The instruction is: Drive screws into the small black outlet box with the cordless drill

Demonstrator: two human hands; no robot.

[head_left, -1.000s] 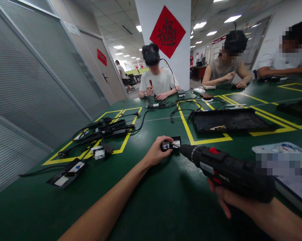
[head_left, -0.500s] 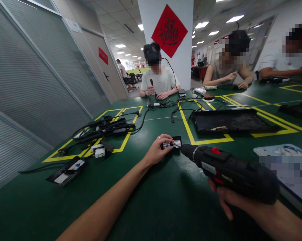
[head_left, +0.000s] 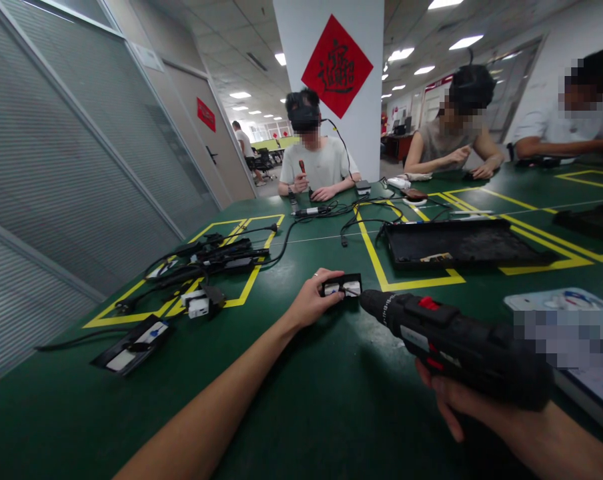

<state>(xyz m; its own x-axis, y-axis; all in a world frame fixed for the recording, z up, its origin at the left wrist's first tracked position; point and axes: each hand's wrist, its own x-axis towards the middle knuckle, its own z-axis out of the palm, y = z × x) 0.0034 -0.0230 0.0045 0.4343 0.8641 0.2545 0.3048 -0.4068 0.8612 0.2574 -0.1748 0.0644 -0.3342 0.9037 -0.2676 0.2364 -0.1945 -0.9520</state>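
Note:
My left hand [head_left: 315,297] grips a small black rectangular part with white pieces inside [head_left: 352,287], tilted up on edge on the green table [head_left: 301,413]. Its thumb and fingers close round the part's left end. In my right hand [head_left: 451,393] is a black cordless drill [head_left: 446,333] with red accents, held by the handle and aimed left. The drill's thin bit reaches to the white pieces beside my left thumb; whether it sits in a screw is too small to tell. A similar black part with white strips and a blue piece [head_left: 131,345] lies at the left.
Tangled black cables [head_left: 216,257] and a white block [head_left: 198,304] lie at the left. A black tray [head_left: 466,243] stands behind the drill, and a flat, partly blurred device [head_left: 576,333] is at the right. Three co-workers sit across the table, one holding a screwdriver [head_left: 302,167].
The black part in my left hand has tipped so its white inside faces me more. The drill stays almost in place, and the view has shifted slightly.

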